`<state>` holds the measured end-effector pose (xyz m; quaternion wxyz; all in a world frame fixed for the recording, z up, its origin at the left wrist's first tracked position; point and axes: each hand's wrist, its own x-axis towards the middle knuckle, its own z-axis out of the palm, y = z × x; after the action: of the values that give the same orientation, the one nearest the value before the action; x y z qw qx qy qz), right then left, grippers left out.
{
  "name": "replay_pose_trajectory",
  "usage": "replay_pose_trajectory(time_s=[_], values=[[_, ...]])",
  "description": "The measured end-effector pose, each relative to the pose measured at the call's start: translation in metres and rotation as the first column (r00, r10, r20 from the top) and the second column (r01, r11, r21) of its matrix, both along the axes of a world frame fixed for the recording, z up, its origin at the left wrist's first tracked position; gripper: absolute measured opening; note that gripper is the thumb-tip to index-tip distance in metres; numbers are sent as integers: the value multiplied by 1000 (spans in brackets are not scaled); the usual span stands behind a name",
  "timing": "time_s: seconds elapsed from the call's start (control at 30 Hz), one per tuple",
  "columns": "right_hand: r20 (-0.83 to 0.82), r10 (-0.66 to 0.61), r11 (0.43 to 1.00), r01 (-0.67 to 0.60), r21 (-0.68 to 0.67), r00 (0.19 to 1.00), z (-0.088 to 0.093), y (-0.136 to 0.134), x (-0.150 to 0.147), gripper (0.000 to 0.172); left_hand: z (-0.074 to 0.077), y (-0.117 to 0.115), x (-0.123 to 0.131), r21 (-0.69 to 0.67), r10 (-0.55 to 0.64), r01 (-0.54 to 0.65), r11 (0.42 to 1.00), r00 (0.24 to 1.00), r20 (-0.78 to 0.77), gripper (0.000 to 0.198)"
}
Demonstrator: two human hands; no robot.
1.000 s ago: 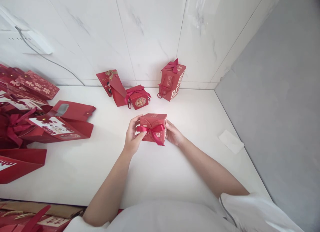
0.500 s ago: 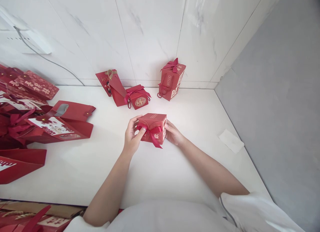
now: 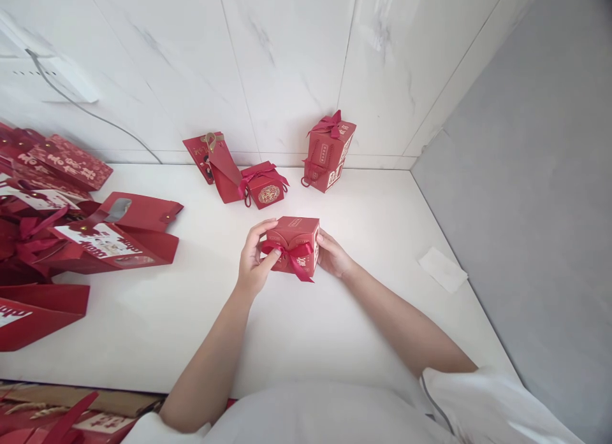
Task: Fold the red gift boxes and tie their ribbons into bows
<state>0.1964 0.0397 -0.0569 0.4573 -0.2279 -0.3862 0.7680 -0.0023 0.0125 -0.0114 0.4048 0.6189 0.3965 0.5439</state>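
Note:
Between my two hands is a red gift box [image 3: 297, 230] with light printed characters and a dark red ribbon bow [image 3: 288, 251] on the side facing me. My left hand [image 3: 255, 259] grips its left side, the thumb pressed on the front by the bow and the fingers around the far edge. On the right, my right hand [image 3: 332, 253] is closed on the box's side, thumb on the patterned panel; its other fingers are partly hidden. Whether the box touches the white table [image 3: 306, 329] is hard to make out.
Behind it stand a small red box with a bow [image 3: 265, 186], a red pouch [image 3: 224, 176], and stacked red boxes [image 3: 325, 154] by the tiled wall. Several red gift bags [image 3: 115, 240] crowd the left. A white paper slip [image 3: 444, 269] lies at right, near the grey wall [image 3: 535, 195].
The gift box has shifted very slightly to the right in my hands, the bow with it. Both hands keep their hold, and the surrounding things are where they were.

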Motion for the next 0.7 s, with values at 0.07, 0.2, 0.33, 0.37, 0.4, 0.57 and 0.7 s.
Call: replay_pose_trajectory(time_s=[0.07, 0.2, 0.33, 0.37, 0.4, 0.57, 0.7], values=[[-11, 2, 1000, -2, 1, 1000, 0, 0, 0, 53, -1, 0, -1, 9, -11, 11, 1000, 1000, -2, 45], [-35, 3, 1000, -3, 10, 999, 0, 1, 0, 52, -3, 1, -1, 75, -46, 49, 996, 998, -41, 45], [-35, -6, 1000, 7, 16, 999, -2, 1, 0, 53, -4, 2, 0, 187, 46, -29, 982, 995, -85, 25], [-31, -6, 1000, 7, 15, 999, -2, 2, 0, 53, -4, 2, 0, 211, 80, -57, 976, 992, -100, 20], [-24, -5, 1000, 6, 12, 1000, -3, 2, 0, 53, -3, 2, 0, 231, 111, -83, 969, 987, -113, 16], [8, 6, 1000, -6, 6, 1000, -3, 2, 0, 54, -2, 1, 3, 270, 215, -167, 948, 964, -159, 7], [14, 3, 1000, -3, 22, 1000, -2, 1, -1, 55, -1, -1, 4, 217, 236, -207, 954, 965, -117, 5]])
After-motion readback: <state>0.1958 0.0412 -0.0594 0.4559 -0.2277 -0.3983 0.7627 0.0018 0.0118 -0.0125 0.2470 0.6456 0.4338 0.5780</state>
